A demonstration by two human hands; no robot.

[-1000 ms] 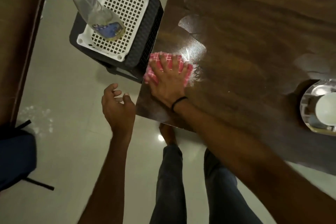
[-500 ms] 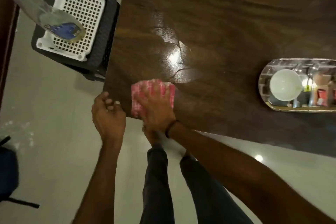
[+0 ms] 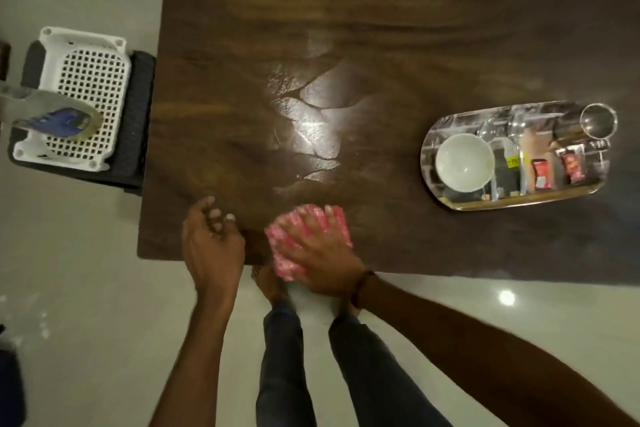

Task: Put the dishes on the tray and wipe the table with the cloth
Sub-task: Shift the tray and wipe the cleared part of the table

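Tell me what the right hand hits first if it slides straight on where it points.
Nothing, it seems: the right hand, flat on the cloth, points across bare wet table; the tray sits well aside.

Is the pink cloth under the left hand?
No, the pink cloth lies under the right hand on the table, while the left hand beside it holds nothing.

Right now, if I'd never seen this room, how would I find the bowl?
Start at the dark wooden table and look to its right end, where a shiny oval metal tray sits. The bowl is at the tray's left end: round and plain white, unlike the steel cup at the far right corner.
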